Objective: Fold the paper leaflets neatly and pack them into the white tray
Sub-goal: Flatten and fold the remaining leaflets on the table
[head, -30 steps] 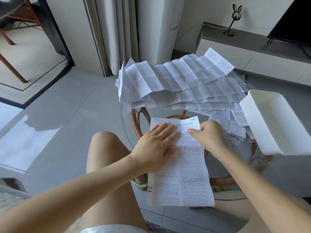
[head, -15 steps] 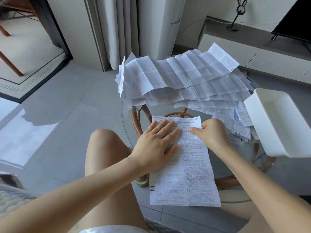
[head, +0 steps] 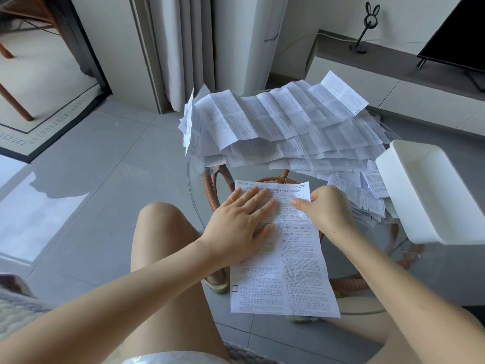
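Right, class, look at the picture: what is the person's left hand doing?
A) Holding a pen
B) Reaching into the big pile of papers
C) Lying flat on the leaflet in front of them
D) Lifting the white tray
C: the left hand lies flat with straight fingers on the leaflet, while the right hand pinches its edge near the top right corner.

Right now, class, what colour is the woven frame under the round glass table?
Reddish-brown: the woven frame shows best in the head view.
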### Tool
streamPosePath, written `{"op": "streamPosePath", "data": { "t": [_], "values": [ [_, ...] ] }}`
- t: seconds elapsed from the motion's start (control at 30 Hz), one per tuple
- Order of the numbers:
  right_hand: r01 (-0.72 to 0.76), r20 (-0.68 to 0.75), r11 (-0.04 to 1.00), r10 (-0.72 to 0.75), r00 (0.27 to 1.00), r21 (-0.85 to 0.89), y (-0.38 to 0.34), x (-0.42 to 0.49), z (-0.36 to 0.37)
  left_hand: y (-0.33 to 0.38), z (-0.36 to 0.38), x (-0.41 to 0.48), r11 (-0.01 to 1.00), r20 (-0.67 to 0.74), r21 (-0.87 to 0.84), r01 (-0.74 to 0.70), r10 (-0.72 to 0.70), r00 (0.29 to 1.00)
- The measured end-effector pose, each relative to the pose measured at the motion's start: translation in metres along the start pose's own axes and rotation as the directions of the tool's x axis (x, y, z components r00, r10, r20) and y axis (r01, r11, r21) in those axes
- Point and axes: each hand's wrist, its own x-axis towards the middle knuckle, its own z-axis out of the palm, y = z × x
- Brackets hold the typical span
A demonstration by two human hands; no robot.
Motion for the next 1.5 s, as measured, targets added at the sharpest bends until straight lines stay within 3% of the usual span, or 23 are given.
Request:
{"op": "streamPosePath", "data": {
  "t": [0.33,0.47,0.57,0.67,0.77,1.07,1.27,1.5],
  "values": [
    [-0.008,-0.022,0.999,0.007,1.000,-0.034,-0.003,-0.003,0.001,0.000,-0.002,0.000,1.000,0.033,-0.003,0.008,-0.008,0.999],
    [0.000,-0.127,0.997,-0.011,0.992,-0.082,-0.002,-0.014,-0.003,0.002,-0.004,0.001,1.000,0.052,0.022,0.014,-0.016,0.999],
    [-0.111,-0.117,0.987,0.125,0.985,0.115,-0.003,-0.021,-0.006,0.003,-0.003,0.001,0.999,0.064,0.031,0.019,-0.021,0.998],
    [-0.242,0.042,0.885,0.246,0.968,0.398,-0.001,-0.023,-0.003,0.003,-0.004,0.001,0.998,0.076,0.052,0.021,-0.025,0.997],
    [-0.365,0.182,0.777,0.318,0.931,0.513,0.002,-0.022,0.001,0.003,-0.004,0.001,0.999,0.071,0.041,0.011,-0.013,0.997],
    [-0.115,-0.108,0.907,0.172,0.979,0.404,0.002,-0.004,-0.022,0.012,-0.015,0.021,0.998,-0.017,0.012,-0.066,0.066,0.998],
    [-0.088,-0.168,0.950,0.144,0.975,0.301,0.007,0.024,-0.020,0.020,-0.007,0.035,0.980,0.144,-0.068,-0.185,0.193,0.971],
    [-0.073,-0.220,0.995,0.086,0.972,0.068,0.000,0.021,-0.017,0.016,-0.004,0.031,0.976,0.218,-0.043,-0.214,0.218,0.951]
  ]
}}
